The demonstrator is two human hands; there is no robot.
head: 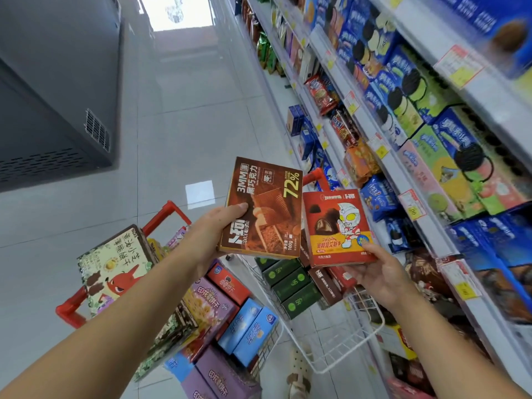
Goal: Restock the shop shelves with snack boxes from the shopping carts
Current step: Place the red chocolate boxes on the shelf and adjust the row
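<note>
My left hand (207, 237) grips a brown chocolate box (264, 208) marked 72%, held up over the carts. Beside it, my right hand (377, 272) holds a red box (336, 228) with a cartoon hero on its front. The two boxes sit edge to edge in mid-air. Below them a white wire cart (339, 349) holds dark green and brown boxes (290, 286). A second cart with red handles (169, 210) on the left is packed with purple, blue and cream snack boxes (213, 309). The shop shelves (426, 214) rise on the right, filled with blue cookie packs.
A dark grey freezer cabinet (57, 90) lines the left side of the aisle. Pale tiled floor (195, 116) runs ahead between cabinet and shelves. Price tags (411, 204) hang along the shelf edges. A sandalled foot (299, 378) shows under the carts.
</note>
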